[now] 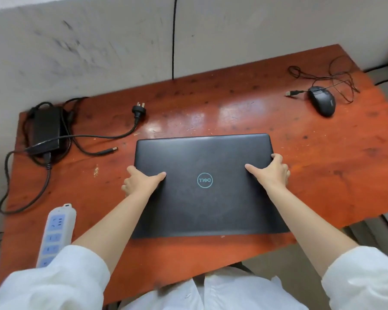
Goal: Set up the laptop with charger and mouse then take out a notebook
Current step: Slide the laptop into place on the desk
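Both arms reach forward from rolled white sleeves, forearms bare and angled slightly inward. The left hand grips the left edge of what it holds, thumb lying flat on top and pointing inward, fingers curled around the side. The right hand mirrors it on the right edge, thumb spread across the top, fingers wrapped over the rim. Both wrists are nearly straight.
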Motion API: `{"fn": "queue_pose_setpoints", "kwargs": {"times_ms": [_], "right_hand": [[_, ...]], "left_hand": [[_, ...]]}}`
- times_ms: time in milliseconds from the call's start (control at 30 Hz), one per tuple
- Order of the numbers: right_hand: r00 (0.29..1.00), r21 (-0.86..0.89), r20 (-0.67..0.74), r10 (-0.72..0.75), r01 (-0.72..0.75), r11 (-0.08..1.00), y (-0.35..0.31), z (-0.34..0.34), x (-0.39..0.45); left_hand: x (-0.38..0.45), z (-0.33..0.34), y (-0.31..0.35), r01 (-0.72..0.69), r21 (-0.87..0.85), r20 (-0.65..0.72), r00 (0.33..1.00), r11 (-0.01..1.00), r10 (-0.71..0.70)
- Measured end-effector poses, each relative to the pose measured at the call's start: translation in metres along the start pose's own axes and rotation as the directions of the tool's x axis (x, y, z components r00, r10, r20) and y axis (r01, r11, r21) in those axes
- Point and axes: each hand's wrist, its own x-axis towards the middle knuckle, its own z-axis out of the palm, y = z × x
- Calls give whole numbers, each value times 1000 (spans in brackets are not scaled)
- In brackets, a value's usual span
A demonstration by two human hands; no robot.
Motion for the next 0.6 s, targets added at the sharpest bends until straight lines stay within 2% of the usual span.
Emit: {"fn": "queue_pose_setpoints", "kwargs": {"times_ms": [200, 600], "right_hand": [[981, -30, 117, -156, 161, 987, -1, -23, 43], [964, -116, 176, -200, 222, 968, 14, -42, 78]], "left_hand": [[-39, 24, 3, 94, -88, -66, 993, 992, -100], [-69, 47, 16, 81, -111, -111, 989, 990, -94]]}}
